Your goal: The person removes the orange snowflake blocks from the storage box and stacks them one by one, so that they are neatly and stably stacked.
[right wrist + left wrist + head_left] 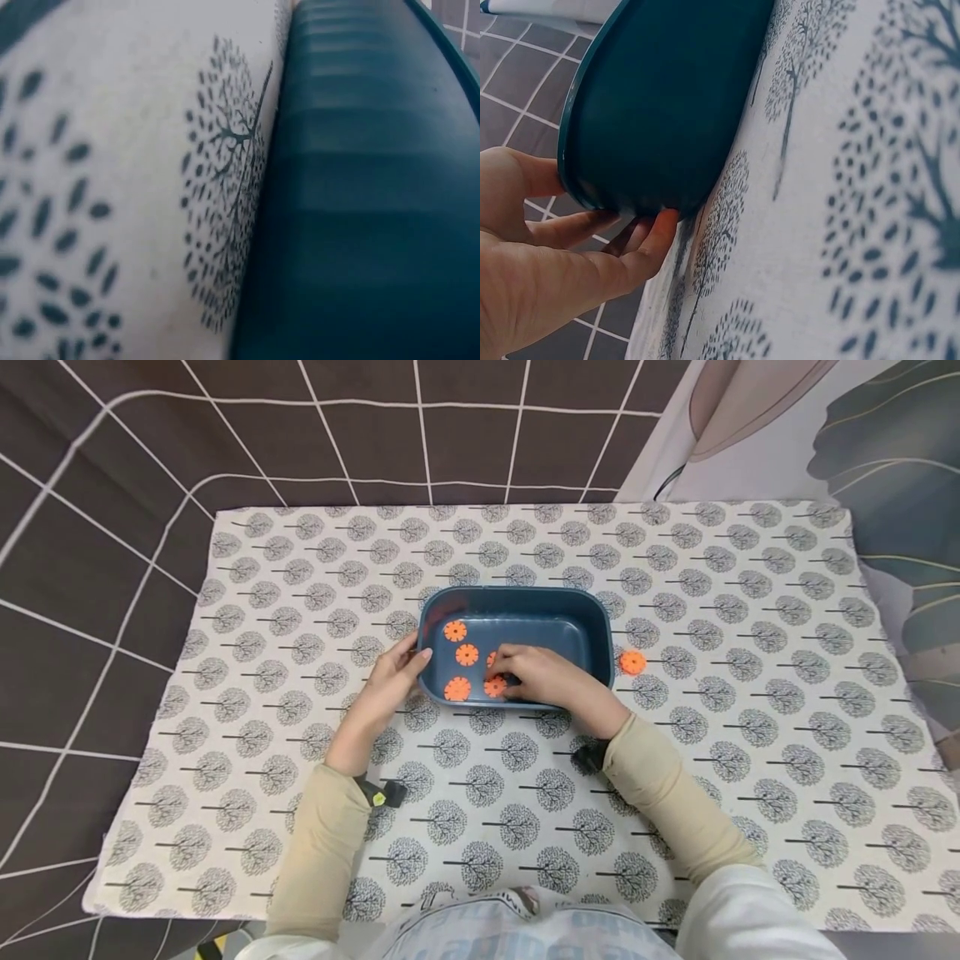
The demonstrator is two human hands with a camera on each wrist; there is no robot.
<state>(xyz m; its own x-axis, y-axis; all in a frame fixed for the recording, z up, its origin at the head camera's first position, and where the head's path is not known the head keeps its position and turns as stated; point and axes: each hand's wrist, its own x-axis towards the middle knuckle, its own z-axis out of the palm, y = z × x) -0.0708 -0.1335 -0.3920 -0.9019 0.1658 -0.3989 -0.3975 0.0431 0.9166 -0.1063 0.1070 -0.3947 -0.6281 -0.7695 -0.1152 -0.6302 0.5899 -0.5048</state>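
A dark teal plastic tub (517,703) stands on the table, holding several orange slotted discs (454,631). My left hand (392,681) grips the tub's left end. In the left wrist view, the thumb of my left hand (562,247) lies at the rim, with the fingers against the outer wall. Inside the tub, my right hand (542,675) reaches down with curled fingers. One orange disc (495,686) lies between its thumb and fingertips; another is partly hidden behind the fingers. The right wrist view shows the tub's ribbed outer wall (360,210), with the right hand hidden.
To the right of the tub, one more orange disc (632,662) lies on the tree-patterned tablecloth (480,785). A dark grid-patterned curtain (360,452) hangs behind the table and along its left side. Pale patterned fabric (885,460) hangs at the right.
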